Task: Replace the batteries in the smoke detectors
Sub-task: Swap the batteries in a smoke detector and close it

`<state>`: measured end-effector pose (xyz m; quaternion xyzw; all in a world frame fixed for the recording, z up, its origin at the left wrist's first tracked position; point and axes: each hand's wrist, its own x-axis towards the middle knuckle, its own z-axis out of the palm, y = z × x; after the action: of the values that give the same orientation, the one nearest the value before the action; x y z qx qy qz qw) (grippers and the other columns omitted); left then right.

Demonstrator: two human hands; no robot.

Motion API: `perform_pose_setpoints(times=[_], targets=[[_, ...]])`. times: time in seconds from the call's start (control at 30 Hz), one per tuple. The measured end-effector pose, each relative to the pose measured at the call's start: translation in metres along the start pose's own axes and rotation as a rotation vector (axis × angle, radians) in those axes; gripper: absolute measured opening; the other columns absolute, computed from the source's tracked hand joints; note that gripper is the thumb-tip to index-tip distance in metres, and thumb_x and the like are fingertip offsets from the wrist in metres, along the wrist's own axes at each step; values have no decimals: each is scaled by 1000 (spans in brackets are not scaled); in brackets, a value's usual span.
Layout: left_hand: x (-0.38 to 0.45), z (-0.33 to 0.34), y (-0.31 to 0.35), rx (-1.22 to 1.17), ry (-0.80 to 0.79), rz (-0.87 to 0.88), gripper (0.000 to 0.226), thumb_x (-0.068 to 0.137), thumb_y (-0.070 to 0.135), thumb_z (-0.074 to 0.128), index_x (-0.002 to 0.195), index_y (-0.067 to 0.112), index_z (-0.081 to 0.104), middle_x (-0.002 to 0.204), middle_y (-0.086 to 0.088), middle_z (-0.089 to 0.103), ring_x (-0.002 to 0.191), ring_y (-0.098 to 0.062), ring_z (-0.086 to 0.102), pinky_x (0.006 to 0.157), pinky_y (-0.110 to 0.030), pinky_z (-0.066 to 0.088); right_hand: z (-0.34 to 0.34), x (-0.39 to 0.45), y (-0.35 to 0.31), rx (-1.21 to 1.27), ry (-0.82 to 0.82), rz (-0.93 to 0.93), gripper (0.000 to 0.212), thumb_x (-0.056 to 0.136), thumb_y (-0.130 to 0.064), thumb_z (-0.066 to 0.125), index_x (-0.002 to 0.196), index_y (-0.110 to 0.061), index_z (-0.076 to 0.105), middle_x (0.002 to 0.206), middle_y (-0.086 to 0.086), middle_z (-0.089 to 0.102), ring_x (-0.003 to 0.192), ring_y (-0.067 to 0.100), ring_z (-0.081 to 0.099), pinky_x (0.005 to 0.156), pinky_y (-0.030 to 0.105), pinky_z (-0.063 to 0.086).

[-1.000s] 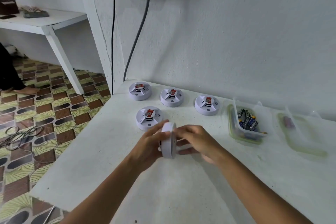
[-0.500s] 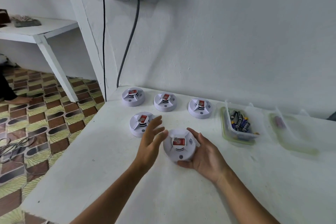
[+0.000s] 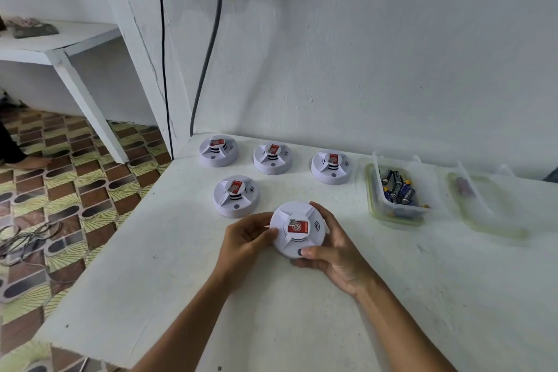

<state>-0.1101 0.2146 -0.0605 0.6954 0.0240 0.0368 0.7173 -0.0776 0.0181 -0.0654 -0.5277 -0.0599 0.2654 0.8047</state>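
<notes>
A round white smoke detector point(image 3: 297, 228) with a red label faces up between my hands, just above the white table point(image 3: 181, 266). My left hand point(image 3: 244, 243) grips its left rim with curled fingers. My right hand point(image 3: 335, 251) cups its right and near side, thumb on the front edge. Several more detectors sit face up behind it: one close by point(image 3: 236, 196) and a back row of three point(image 3: 218, 150) point(image 3: 272, 158) point(image 3: 331, 167). A clear plastic tub point(image 3: 392, 211) to the right holds several dark batteries point(image 3: 398, 187).
A second clear container point(image 3: 483, 214) with a small purplish item lies further right. The wall rises right behind the table; two cables point(image 3: 208, 48) hang from sockets down to the table's back left corner. The table's left edge drops to a patterned floor with loose wires point(image 3: 27, 238).
The detector was on edge between both hands, then lay face up in the right hand with the left hand open. Now the left hand has closed on its left rim.
</notes>
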Motion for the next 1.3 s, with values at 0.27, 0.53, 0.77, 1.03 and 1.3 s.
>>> perform_pose_setpoints(times=[0.27,0.53,0.77,1.03,1.3], targets=[[-4,1,0,-3,4,32,27,88,-2,63,113,4,68,107,-5,74,99,-21,70,82,-26,54,2,-2,4,-60,31,-34,84,62,7,74,132,-34,49,120,10,60,100,30,64,69,43,57],[-4,3,-1,-23,-2,66,26,87,-1,64,112,2,68,106,-6,74,96,-21,71,79,-26,55,5,-4,2,-100,30,-51,83,60,1,73,131,-34,49,121,13,58,98,28,62,63,39,54],[-3,2,-2,-29,-8,68,27,86,0,65,113,2,69,107,-8,74,99,-25,70,84,-32,56,6,-4,1,-125,19,-58,80,62,3,70,130,-34,50,122,15,55,97,29,59,59,37,52],[-3,2,-3,-15,0,54,27,86,6,68,113,7,70,106,-3,74,98,-22,70,84,-31,56,6,-3,1,-124,24,-60,81,59,-1,72,129,-35,50,121,15,56,94,28,59,57,35,51],[-2,2,-3,-1,-5,45,27,86,8,68,113,9,70,107,-2,74,99,-22,70,85,-31,56,5,-3,2,-138,36,-63,79,62,2,69,130,-34,49,121,15,56,93,28,59,58,34,51]])
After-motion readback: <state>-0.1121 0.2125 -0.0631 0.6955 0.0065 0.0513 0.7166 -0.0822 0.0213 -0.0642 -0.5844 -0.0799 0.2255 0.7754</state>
